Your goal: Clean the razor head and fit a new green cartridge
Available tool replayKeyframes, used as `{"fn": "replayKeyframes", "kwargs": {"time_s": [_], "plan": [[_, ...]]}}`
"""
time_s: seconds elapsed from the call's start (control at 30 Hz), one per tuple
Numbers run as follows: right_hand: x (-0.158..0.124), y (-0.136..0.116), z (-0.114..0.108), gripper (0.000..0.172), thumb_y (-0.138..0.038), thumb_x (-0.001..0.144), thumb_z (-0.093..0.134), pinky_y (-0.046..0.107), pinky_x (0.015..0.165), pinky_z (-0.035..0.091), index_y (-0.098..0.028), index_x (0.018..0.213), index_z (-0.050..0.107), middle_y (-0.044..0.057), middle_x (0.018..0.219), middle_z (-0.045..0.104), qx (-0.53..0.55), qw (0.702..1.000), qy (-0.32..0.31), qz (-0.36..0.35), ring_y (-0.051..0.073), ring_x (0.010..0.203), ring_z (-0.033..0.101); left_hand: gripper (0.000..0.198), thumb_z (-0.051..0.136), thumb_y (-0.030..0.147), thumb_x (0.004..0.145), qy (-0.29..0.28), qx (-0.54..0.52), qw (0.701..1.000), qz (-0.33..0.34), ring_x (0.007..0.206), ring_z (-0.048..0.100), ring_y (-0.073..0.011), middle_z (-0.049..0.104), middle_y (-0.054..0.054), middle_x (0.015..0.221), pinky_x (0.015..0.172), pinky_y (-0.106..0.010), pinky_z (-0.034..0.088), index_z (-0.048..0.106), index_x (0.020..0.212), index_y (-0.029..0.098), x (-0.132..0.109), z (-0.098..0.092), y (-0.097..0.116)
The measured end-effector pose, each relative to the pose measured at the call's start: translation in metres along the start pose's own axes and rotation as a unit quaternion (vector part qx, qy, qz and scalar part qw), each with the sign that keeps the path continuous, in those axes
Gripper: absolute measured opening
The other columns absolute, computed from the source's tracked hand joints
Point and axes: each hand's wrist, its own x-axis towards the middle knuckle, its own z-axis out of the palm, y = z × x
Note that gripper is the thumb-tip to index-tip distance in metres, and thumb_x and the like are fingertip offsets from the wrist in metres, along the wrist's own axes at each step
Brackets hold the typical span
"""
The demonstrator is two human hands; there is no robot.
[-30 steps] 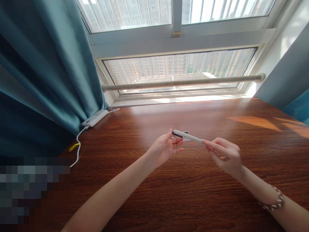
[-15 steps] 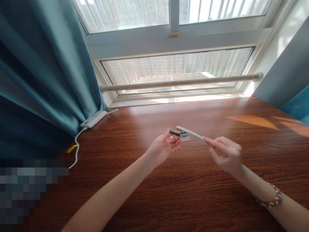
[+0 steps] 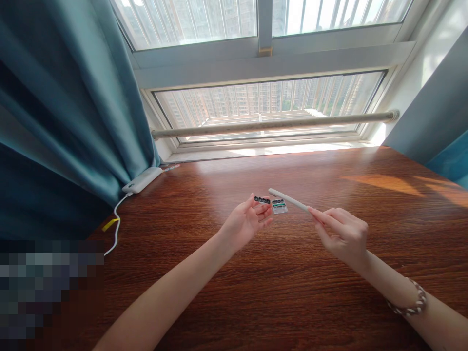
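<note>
My left hand (image 3: 245,222) pinches a small dark strip-like piece (image 3: 262,200) by its left end, too small to name, with the other fingers loosely curled below it. My right hand (image 3: 341,231) grips the handle of a white toothbrush (image 3: 290,199). The brush points left and away from me, and its dark bristles face down just beyond the right end of the strip. Under the toothbrush, on the table, lies a small clear case (image 3: 280,206) with dark and green parts in it. The right wrist wears a braided bracelet.
The brown wood-grain table (image 3: 226,297) reaches to the window sill. At the far left a white power strip (image 3: 142,180) with a white cable (image 3: 116,214) and yellow tag rests by the blue curtain (image 3: 73,97). A white rail (image 3: 270,126) crosses the window.
My left hand has drawn the dark strip slightly left and away, so more of the clear case shows. The toothbrush head has shifted slightly and stands a little apart from the strip.
</note>
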Motion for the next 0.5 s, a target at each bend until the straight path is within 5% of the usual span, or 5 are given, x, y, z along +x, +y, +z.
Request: {"fn": "replayKeyframes", "kwargs": {"time_s": [0.5], "plan": [[-0.005, -0.011, 0.005, 0.043, -0.009, 0.073, 0.06, 0.02, 0.055, 0.04, -0.028, 0.112, 0.058, -0.001, 0.069, 0.059, 0.041, 0.998, -0.026, 0.031, 0.008, 0.055, 0.051, 0.031, 0.037, 0.031, 0.087, -0.011, -0.023, 0.998, 0.052, 0.083, 0.057, -0.0177, 0.061, -0.011, 0.089, 0.076, -0.032, 0.044, 0.061, 0.086, 0.011, -0.001, 0.005, 0.002]]}}
